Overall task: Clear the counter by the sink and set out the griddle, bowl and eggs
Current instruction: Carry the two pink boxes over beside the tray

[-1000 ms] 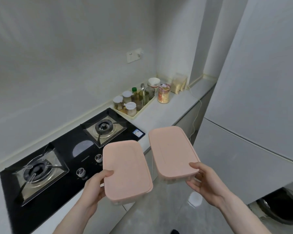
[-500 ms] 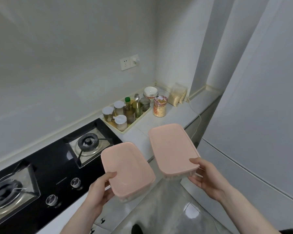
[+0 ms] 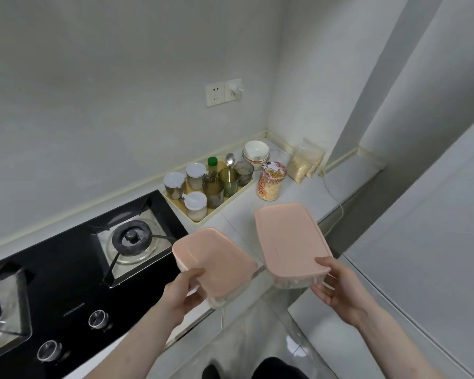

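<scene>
I carry two clear storage boxes with pink lids over the front edge of the white counter (image 3: pixel 241 214). My left hand (image 3: pixel 182 292) grips the near end of the left pink-lidded box (image 3: pixel 216 255), thumb on the lid. My right hand (image 3: pixel 333 285) grips the near end of the right pink-lidded box (image 3: pixel 288 239), thumb on top and fingers beneath. A white bowl (image 3: pixel 255 150) sits stacked on other dishes in the far counter corner. No griddle or eggs are in view.
A black gas hob (image 3: pixel 74 266) with two burners fills the counter to the left. A yellow tray (image 3: pixel 200 214) holds several jars and a spoon. A printed jar (image 3: pixel 270 180) and bags of grain (image 3: pixel 304 165) stand near the corner. A white cable (image 3: pixel 337 203) hangs over the edge.
Both boxes have travelled forward toward the counter right of the hob. My view has turned right, so the hob slid left and the tray and jars came nearer.
</scene>
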Demonstrator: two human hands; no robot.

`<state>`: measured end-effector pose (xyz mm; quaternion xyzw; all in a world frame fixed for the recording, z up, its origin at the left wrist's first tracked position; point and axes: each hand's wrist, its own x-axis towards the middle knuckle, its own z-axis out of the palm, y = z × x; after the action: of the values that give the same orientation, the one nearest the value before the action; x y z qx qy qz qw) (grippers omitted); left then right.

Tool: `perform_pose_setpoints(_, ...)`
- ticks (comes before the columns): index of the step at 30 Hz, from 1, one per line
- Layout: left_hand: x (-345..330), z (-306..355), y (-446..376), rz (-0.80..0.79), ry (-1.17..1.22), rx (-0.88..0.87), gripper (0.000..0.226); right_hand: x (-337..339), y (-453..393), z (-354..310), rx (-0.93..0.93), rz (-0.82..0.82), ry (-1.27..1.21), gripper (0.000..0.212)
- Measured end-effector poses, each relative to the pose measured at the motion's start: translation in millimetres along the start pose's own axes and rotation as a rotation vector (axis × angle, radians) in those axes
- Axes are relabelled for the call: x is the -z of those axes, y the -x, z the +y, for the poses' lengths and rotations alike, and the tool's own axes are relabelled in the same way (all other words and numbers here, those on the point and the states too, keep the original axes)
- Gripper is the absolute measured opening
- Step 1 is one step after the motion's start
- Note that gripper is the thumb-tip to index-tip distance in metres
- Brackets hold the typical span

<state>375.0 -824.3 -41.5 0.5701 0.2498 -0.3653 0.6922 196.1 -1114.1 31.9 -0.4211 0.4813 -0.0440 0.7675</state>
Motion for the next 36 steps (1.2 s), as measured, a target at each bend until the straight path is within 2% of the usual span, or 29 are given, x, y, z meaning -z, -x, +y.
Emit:
perform_pose_setpoints(3, -13, -3, -22, 0.016, 0.077, 0.057, 0.033, -5, -22, -15, -0.013, -0.023, 0.046, 0.035)
perform_pose_setpoints(7, -39, -10, -51, 0.076, 0.165, 0.062, 0.039, -14, -61, -41, -0.04, -0.062, 0.112, 0.021)
perform_pose_setpoints(11, -74, -24, -69, 0.138, 0.287, 0.03, 0.042, -21, -102, -72, -0.082, -0.13, 0.187, 0.027)
perform_pose_setpoints(15, -108, -35, -88, 0.125, 0.402, 0.029, 0.044, -32, -139, -104, -0.071, -0.186, 0.249, 0.03)
perform_pose_setpoints(17, -122, -37, -96, 0.162, 0.44, 0.02, 0.049, -40, -157, -116, -0.043, -0.224, 0.294, 0.04)
perform_pose_setpoints(20, -148, -39, -103, 0.233, 0.483, -0.005, 0.048, -47, -181, -129, -0.054, -0.243, 0.315, 0.039)
perform_pose_setpoints(24, -170, -44, -118, 0.27, 0.475, 0.039, 0.05, -59, -200, -137, -0.096, -0.269, 0.323, 0.033)
perform_pose_setpoints(29, -185, -39, -127, 0.201, 0.46, 0.107, 0.041, -72, -212, -148, -0.115, -0.31, 0.35, 0.037)
perform_pose_setpoints(33, -182, -20, -117, 0.136, 0.311, 0.104, 0.037, -82, -222, -154, -0.115, -0.339, 0.377, 0.033)
perform_pose_setpoints(36, -163, -8, -103, 0.193, 0.122, 0.097, 0.034, -88, -230, -160, -0.109, -0.377, 0.399, 0.032)
